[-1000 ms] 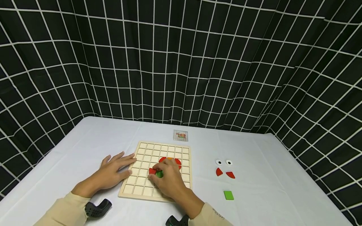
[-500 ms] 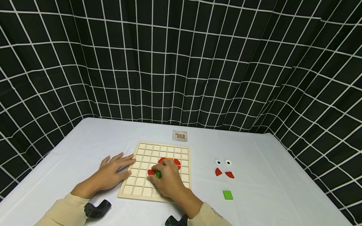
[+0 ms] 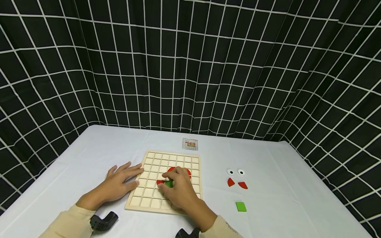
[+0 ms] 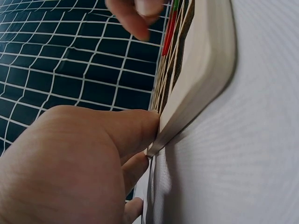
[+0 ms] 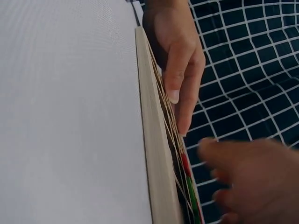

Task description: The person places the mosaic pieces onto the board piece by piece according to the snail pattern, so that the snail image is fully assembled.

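At lower middle, the right hand (image 3: 180, 186) is hovering, fingers apart, over a green piece (image 3: 169, 183). The spread left hand (image 3: 121, 181) is touching the wooden board (image 3: 136, 201).

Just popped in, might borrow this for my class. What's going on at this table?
A person is working at a wooden grid board. The left hand touches its left edge. The right hand hovers over it, seemingly holding nothing, near a red piece and a green piece. More red shows beyond that hand. Lying off the board to the right are two eye pieces, two red wedges and a green square. A small picture card lies beyond the board.
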`<state>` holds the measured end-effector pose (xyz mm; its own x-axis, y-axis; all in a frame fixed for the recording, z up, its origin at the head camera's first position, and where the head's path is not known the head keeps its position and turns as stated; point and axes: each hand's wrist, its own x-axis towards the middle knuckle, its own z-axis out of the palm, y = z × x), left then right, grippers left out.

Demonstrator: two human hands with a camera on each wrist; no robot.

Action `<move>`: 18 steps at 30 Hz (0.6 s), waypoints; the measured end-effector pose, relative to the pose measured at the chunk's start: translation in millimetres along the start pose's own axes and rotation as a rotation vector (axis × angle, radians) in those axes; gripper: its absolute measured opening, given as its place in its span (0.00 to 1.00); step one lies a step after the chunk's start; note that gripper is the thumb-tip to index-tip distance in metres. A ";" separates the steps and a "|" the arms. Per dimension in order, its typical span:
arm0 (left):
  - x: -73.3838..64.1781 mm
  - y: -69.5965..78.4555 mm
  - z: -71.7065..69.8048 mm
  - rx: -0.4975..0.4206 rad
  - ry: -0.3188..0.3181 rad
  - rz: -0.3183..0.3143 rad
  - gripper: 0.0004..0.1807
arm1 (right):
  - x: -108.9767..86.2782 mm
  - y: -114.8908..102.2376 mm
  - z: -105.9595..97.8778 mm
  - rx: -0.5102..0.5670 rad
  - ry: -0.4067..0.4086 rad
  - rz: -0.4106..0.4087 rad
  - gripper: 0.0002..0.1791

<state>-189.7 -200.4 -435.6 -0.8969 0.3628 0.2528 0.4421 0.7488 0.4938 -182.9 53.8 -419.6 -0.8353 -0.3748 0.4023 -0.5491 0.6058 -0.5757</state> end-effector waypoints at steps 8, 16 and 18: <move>2.7 4.4 1.4 -0.005 0.007 0.008 0.24 | -13.6 7.6 -51.2 0.111 0.084 -0.030 0.15; 0.4 6.4 -1.4 0.005 0.005 -0.003 0.23 | -48.2 44.6 -111.5 0.069 0.107 0.006 0.19; -1.1 5.5 -1.2 0.003 0.005 -0.009 0.23 | -56.5 54.0 -122.5 0.060 0.104 -0.014 0.19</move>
<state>-186.2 -197.3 -432.2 -0.9006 0.3534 0.2530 0.4344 0.7537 0.4932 -161.8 193.7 -386.3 -0.8217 -0.3061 0.4808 -0.5642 0.5565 -0.6099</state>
